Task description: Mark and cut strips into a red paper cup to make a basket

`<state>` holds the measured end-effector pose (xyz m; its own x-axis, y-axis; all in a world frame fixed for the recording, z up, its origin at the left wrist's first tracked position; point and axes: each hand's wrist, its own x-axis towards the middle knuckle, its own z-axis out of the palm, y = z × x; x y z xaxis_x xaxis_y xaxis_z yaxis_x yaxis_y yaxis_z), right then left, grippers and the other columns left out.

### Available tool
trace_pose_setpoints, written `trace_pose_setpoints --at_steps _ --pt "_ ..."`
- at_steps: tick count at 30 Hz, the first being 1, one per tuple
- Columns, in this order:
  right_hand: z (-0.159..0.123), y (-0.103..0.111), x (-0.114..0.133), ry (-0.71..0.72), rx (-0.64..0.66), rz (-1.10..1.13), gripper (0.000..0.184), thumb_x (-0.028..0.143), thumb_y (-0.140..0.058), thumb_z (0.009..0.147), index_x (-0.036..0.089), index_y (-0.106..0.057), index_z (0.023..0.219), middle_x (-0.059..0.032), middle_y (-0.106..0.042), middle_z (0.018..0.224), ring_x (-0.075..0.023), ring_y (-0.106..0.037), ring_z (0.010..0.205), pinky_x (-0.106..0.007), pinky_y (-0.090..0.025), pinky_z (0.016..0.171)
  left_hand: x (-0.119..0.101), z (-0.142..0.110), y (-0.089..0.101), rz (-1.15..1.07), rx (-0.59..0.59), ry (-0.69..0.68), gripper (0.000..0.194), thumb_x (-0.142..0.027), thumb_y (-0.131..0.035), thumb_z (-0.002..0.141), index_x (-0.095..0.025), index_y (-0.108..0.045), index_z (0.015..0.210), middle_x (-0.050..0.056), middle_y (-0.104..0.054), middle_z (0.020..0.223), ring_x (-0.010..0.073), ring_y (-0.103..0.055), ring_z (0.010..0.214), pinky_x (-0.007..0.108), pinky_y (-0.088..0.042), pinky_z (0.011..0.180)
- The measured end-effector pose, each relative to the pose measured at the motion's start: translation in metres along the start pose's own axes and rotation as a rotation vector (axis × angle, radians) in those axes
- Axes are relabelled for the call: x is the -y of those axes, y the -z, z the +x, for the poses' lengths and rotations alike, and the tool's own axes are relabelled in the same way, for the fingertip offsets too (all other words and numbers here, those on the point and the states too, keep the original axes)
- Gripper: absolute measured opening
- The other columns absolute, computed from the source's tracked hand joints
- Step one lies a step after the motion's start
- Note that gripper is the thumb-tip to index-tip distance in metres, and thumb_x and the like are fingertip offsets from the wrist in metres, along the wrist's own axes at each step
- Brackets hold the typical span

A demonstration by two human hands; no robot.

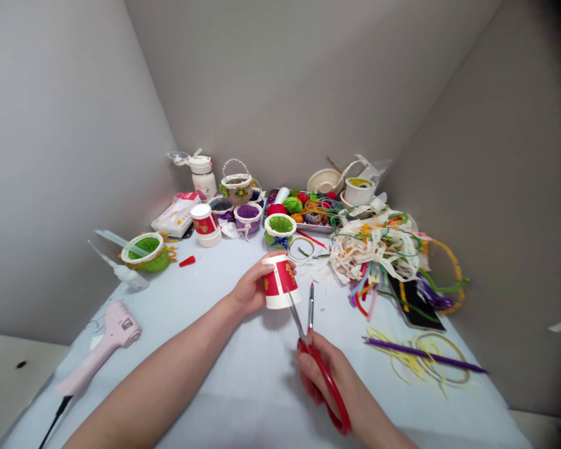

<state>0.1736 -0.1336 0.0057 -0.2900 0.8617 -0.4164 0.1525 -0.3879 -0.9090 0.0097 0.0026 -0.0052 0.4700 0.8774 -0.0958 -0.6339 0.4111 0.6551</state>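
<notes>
My left hand [251,288] is wrapped round a red and white paper cup [279,284], held on its side just above the pale table [224,380]. My right hand [330,374] grips red-handled scissors [308,337], whose blades stand apart. One blade touches the cup's rim at its lower right; the other points up beside it.
A pink glue gun [103,346] lies at the left. Small yarn-wrapped baskets [247,215], another red cup [206,226], a bottle [202,176] and a tray of yarn [303,209] stand behind. Lace and coloured cords [378,249] are heaped at the right, with a purple stick [421,353] nearer.
</notes>
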Motion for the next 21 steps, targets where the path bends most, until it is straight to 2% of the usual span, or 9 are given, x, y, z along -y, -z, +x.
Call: trace_pose_setpoints --at_steps 15,21 --pt "-0.0001 -0.0005 -0.0009 -0.004 0.007 0.011 0.054 0.076 -0.051 0.08 0.024 -0.037 0.077 0.0082 -0.046 0.053 -0.0081 -0.04 0.048 -0.022 -0.029 0.048 0.0024 0.0004 0.0048 0.002 0.002 -0.013 0.044 -0.023 -0.069 0.072 -0.015 -0.063 0.115 0.013 -0.072 0.103 0.0263 -0.067 0.098 0.04 -0.05 0.089" --pt "-0.0002 -0.0007 0.0001 -0.01 0.008 0.006 0.056 0.078 -0.05 0.078 0.024 -0.037 0.076 0.0082 -0.045 0.052 -0.0084 -0.04 0.047 -0.022 -0.028 0.047 0.0016 -0.0004 0.0017 -0.016 -0.029 -0.011 0.052 -0.022 -0.069 0.07 -0.015 -0.06 0.121 0.011 -0.072 0.101 0.0263 -0.068 0.095 0.041 -0.051 0.089"
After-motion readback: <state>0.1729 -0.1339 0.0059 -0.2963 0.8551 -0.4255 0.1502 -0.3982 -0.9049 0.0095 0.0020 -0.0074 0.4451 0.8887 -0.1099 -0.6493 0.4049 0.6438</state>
